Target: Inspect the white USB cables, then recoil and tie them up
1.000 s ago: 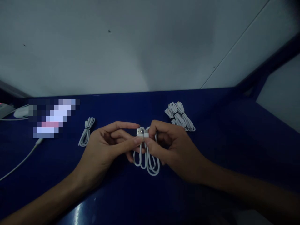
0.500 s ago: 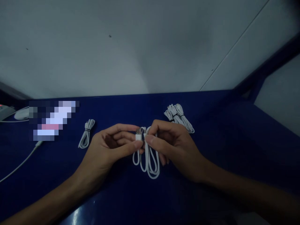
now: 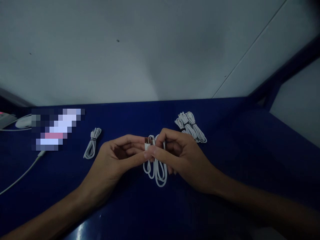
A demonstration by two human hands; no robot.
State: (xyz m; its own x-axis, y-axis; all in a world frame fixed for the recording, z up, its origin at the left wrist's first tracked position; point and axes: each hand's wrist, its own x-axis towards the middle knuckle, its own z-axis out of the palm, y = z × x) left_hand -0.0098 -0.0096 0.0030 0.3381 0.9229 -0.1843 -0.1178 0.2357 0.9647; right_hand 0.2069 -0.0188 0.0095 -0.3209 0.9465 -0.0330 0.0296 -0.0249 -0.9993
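Between my two hands, above the blue table, is a white USB cable folded into long loops that hang down. My left hand pinches it near the USB plug, whose metal end points up. From the right, my right hand grips the looped strands, its thumb lying over them and nearly meeting the left thumb. The fingers hide the middle of the bundle, so I cannot see whether a tie is around it.
Left of my hands lies a white cable bundle bound with a black tie. Several tied white cables lie beyond my right hand. A blurred-out bright device with a cord sits at the left on the blue table. A pale wall rises behind.
My right thumb has moved left, across the strands to the USB plug and close to the left thumb. The hanging loops have shifted slightly left and up.
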